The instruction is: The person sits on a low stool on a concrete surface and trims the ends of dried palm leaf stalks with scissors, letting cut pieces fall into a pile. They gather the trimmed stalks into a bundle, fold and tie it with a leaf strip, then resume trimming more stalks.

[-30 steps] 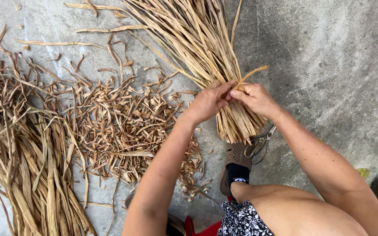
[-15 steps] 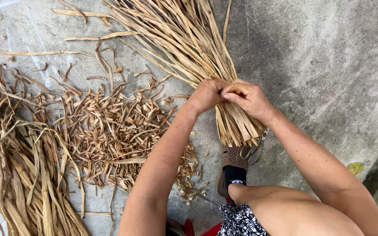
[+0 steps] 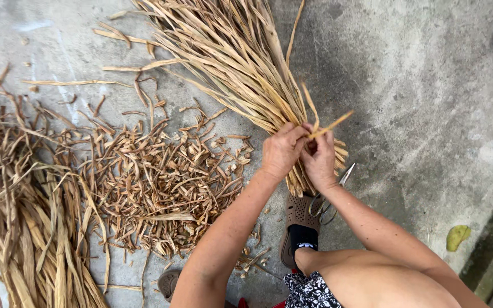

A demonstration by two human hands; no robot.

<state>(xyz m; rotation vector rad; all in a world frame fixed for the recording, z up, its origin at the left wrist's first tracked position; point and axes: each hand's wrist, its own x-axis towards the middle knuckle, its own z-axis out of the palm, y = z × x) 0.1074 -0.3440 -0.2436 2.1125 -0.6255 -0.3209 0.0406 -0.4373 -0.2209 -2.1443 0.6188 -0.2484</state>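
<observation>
A thick bundle of dried straw-coloured stalks (image 3: 235,63) lies on the concrete floor, fanning toward the top of the view. My left hand (image 3: 281,150) and my right hand (image 3: 318,159) are pressed together at its near cut end, both closed on a thin stalk strip (image 3: 331,124) that pokes up to the right. The fingers overlap, so the grip itself is partly hidden.
A heap of short cut stalk scraps (image 3: 161,182) lies left of my arms, and long dried stalks (image 3: 24,228) lie at far left. Scissors (image 3: 329,199) rest by my brown sandal (image 3: 298,219). A yellow leaf (image 3: 457,236) lies at right.
Both hands have drawn closer together on the bundle's end, and the thin strip now sticks up to the right. The view has shifted slightly.
</observation>
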